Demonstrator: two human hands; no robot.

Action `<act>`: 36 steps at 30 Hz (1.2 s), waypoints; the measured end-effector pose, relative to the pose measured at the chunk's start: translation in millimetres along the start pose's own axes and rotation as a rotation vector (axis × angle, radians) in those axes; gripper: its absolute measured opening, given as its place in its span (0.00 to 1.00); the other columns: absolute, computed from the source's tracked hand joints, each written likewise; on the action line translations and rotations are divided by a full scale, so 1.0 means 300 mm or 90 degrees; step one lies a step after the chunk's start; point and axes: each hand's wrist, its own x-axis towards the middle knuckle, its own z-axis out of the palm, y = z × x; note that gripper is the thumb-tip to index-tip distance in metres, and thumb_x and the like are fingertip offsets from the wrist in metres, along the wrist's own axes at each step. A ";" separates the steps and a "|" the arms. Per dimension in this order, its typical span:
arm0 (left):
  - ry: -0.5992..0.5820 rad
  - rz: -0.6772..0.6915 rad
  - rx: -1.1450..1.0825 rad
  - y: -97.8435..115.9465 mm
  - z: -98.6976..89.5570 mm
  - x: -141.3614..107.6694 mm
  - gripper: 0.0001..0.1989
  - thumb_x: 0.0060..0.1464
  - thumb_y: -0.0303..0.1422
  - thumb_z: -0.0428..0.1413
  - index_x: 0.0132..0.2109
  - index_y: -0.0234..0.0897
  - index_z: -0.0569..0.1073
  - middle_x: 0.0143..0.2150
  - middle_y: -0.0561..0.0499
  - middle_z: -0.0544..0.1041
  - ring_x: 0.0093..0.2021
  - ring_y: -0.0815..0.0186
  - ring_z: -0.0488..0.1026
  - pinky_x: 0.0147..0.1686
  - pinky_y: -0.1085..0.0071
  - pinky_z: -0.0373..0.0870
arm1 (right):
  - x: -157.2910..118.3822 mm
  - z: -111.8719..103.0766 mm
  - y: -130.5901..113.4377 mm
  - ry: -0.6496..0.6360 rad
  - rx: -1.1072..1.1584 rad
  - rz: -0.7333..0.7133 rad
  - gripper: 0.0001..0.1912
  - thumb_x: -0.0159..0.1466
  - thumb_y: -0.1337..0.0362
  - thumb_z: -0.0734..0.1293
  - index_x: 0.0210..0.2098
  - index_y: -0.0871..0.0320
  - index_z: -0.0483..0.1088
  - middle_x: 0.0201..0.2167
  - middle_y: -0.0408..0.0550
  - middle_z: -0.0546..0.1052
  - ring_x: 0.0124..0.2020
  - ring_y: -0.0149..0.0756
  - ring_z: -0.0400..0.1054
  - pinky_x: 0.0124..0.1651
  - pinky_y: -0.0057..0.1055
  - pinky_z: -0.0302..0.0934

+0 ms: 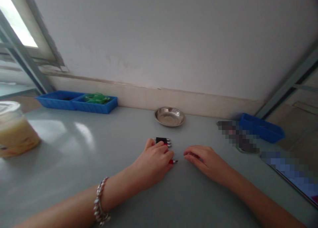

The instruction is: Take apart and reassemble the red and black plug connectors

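My left hand (156, 160) is closed around a small red pen-like piece (171, 161), whose pointed metal tip sticks out to the right. Just beyond those fingers, a black pen-like piece (161, 140) and a few others with silver tips lie side by side on the grey table (119, 138), partly covered by my hand. My right hand (202, 158) rests a short way to the right, fingers curved and the thumb slightly apart from them. No object shows clearly in it.
A round steel dish (169, 116) stands near the wall. At the back left is a blue divided tray (95, 108) with green material; a second blue tray (260, 128) sits at the right. A tub (18, 132) stands far left, and blurred flat devices (290, 175) lie right.
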 end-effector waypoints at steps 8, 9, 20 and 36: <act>0.011 -0.008 0.003 0.005 -0.021 -0.009 0.08 0.53 0.35 0.52 0.32 0.35 0.69 0.34 0.48 0.71 0.38 0.62 0.66 0.37 0.65 0.53 | 0.001 -0.009 -0.012 -0.005 0.008 0.005 0.13 0.63 0.61 0.56 0.34 0.58 0.69 0.32 0.47 0.74 0.35 0.33 0.67 0.39 0.29 0.58; 0.006 0.000 0.000 0.007 -0.022 -0.010 0.07 0.53 0.34 0.51 0.31 0.35 0.69 0.34 0.48 0.71 0.38 0.62 0.66 0.38 0.65 0.54 | 0.001 -0.010 -0.013 -0.006 0.007 0.006 0.13 0.63 0.61 0.56 0.34 0.58 0.69 0.33 0.47 0.74 0.35 0.34 0.67 0.39 0.29 0.58; 0.073 0.110 0.004 0.051 -0.026 -0.017 0.06 0.54 0.30 0.48 0.31 0.34 0.67 0.29 0.49 0.72 0.31 0.65 0.68 0.36 0.66 0.64 | 0.008 0.002 -0.032 -0.001 0.045 0.004 0.11 0.63 0.62 0.56 0.33 0.58 0.68 0.31 0.46 0.74 0.34 0.33 0.66 0.37 0.28 0.57; 0.218 0.107 -0.014 0.054 -0.026 -0.013 0.11 0.59 0.29 0.42 0.30 0.34 0.65 0.25 0.52 0.70 0.22 0.69 0.65 0.22 0.72 0.63 | -0.007 -0.022 -0.062 0.008 0.178 -0.022 0.22 0.64 0.55 0.51 0.22 0.59 0.63 0.20 0.42 0.67 0.25 0.28 0.61 0.29 0.24 0.54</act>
